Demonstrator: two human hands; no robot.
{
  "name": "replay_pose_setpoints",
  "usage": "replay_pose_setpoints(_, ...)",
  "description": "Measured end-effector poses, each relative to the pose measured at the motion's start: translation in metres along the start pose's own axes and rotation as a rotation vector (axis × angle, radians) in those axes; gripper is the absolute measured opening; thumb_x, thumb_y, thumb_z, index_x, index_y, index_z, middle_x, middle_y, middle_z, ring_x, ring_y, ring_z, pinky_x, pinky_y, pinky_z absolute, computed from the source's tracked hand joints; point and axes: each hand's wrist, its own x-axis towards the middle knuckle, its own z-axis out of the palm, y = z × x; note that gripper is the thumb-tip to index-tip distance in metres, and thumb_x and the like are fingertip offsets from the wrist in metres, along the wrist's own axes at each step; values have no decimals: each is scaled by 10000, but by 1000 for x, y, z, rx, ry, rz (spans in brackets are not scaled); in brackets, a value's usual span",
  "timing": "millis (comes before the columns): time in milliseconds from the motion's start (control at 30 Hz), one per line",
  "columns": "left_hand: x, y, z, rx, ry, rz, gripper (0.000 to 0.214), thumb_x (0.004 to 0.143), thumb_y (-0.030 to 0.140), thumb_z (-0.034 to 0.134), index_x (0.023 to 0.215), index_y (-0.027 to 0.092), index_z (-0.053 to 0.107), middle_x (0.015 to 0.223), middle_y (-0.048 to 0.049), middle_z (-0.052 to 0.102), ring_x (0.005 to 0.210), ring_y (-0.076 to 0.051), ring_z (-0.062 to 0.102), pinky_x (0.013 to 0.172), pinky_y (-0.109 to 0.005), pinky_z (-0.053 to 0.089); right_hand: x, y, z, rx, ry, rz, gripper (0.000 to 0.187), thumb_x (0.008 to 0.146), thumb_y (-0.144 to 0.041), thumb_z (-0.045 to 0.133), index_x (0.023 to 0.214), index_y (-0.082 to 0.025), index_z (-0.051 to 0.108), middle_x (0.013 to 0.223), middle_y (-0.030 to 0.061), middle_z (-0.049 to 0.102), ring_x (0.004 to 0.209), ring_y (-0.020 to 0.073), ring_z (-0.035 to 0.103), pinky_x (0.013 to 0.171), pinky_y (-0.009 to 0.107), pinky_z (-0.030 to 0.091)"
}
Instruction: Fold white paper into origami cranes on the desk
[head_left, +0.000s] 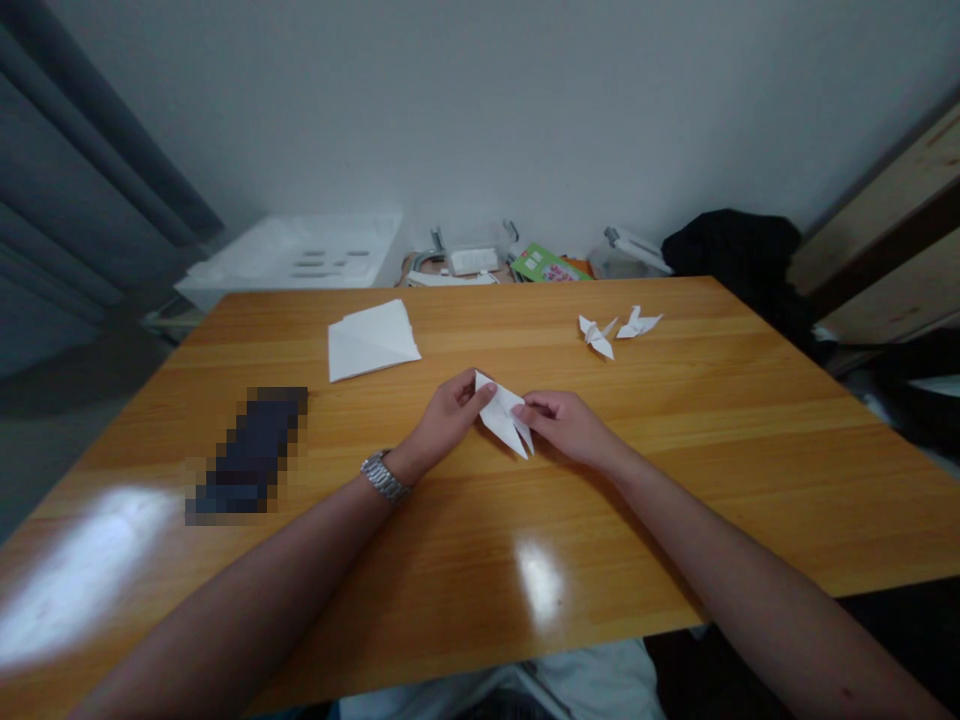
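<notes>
Between my two hands is a piece of folded white paper (504,418), a kite-like shape whose split points face toward me. My left hand (451,408) pinches its upper left side, thumb on top, with a metal watch (385,477) on the wrist. On the right edge, my right hand (564,424) grips it between thumb and fingers; the fingertips behind the paper are hidden. Two folded paper cranes, one on the left (598,337) and another on the right (638,324), lie farther back on the table. A stack of white paper sheets (373,341) rests at the back left.
The wooden table (450,570) spans the view. A dark pixelated rectangle (251,455) lies at its left. Behind the far edge are a white tray (300,250), a green booklet (546,264), assorted items and a black cloth-like heap (731,245). A grey curtain hangs at left.
</notes>
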Motion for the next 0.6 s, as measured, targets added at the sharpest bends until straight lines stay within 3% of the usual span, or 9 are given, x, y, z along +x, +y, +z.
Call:
replay_pose_setpoints(133, -2, 1, 2, 52, -75, 27, 332, 934, 478, 589, 836, 160, 584, 762, 4, 576, 701, -133, 524, 622, -233, 427, 0, -2, 1, 67, 29, -63, 258, 924, -411, 623, 1003, -182, 710, 961, 55, 735, 843, 186, 654, 786, 306, 490)
replay_pose_setpoints(300, -3, 1, 5, 79, -105, 17, 357, 926, 498, 599, 789, 171, 556, 727, 9, 562, 677, -133, 520, 601, -234, 422, -1, -1, 3, 135, 23, 14, 243, 881, -406, 672, 976, -182, 689, 862, 35, 720, 674, 146, 623, 606, 267, 488)
replay_pose_setpoints(433, -3, -2, 6, -59, -110, 18, 342, 911, 502, 639, 955, 169, 576, 870, -31, 647, 792, -156, 614, 711, -264, 488, 0, -1, 4, 238, 64, 64, 244, 864, -418, 687, 921, -185, 644, 728, -8, 666, 540, 113, 583, 515, 248, 480)
replay_pose_setpoints(600, -3, -3, 7, -140, -111, -4, 422, 876, 481, 710, 1104, 171, 537, 939, -54, 661, 858, -168, 650, 758, -273, 508, 2, -4, 4, 401, 180, 110, 306, 805, -450, 745, 879, -195, 593, 762, -2, 681, 597, 136, 660, 567, 286, 593)
